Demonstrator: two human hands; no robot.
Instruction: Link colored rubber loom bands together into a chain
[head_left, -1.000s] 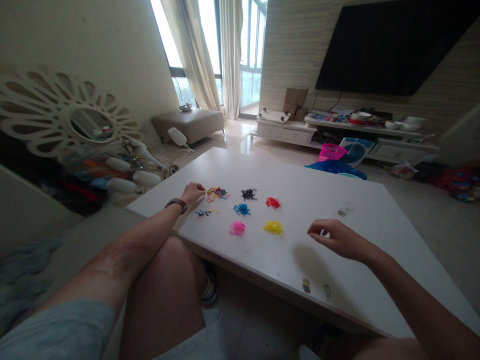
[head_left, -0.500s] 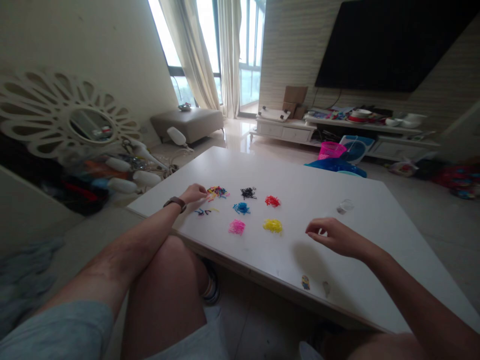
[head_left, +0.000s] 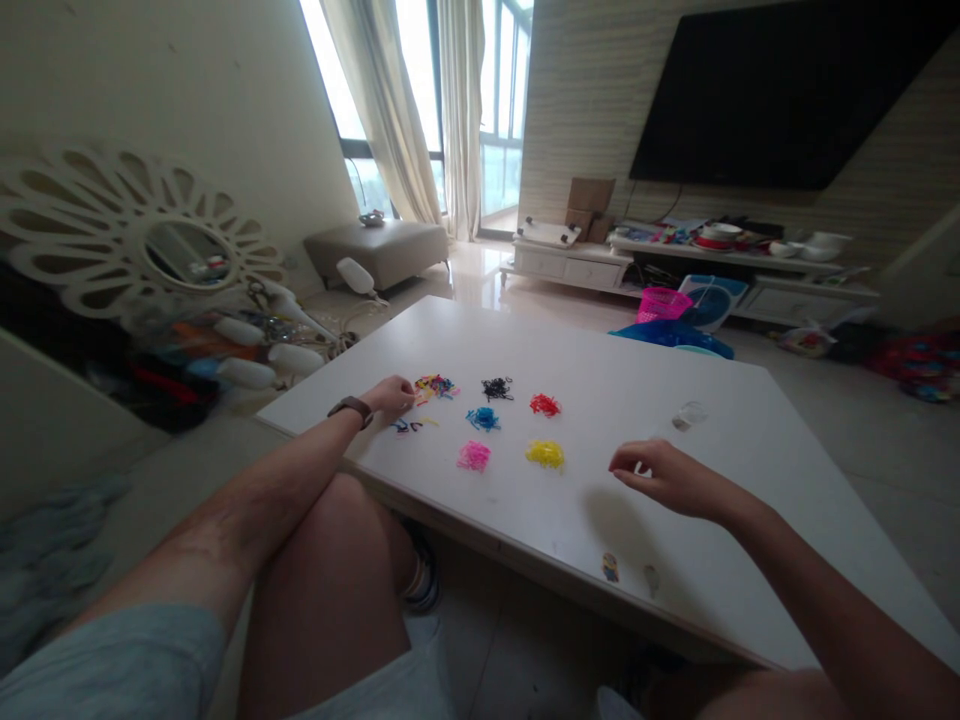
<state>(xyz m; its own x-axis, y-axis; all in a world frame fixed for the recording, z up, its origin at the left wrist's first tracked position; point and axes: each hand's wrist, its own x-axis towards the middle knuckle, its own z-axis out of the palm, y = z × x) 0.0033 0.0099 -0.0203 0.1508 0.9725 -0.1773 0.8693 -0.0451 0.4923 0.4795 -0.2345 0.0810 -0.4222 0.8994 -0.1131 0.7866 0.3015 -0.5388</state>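
My left hand (head_left: 392, 395), with a dark watch on the wrist, rests at the left edge of a mixed-colour pile of small rubber bands (head_left: 438, 386). Its fingers are bent together; what they hold, if anything, is hidden. A few loose bands (head_left: 411, 425) lie just in front of it. Sorted piles sit to the right: black bands (head_left: 496, 388), blue bands (head_left: 484, 417), red bands (head_left: 545, 405), pink bands (head_left: 474, 456) and yellow bands (head_left: 545, 455). Right of the yellow pile, my right hand (head_left: 660, 475) hovers above the table, thumb and finger pinched, with nothing discernible between them.
On the white table (head_left: 517, 340) a small clear container (head_left: 688, 415) stands to the right. A cartoon-figure piece (head_left: 610, 568) and a small pale object (head_left: 652, 580) lie near the front edge. Beyond the table are a pink basket (head_left: 664, 304) and a grey ottoman (head_left: 379, 250).
Both hands stay nearly where they were, with only a slight shift in the fingers. The piles look the same.
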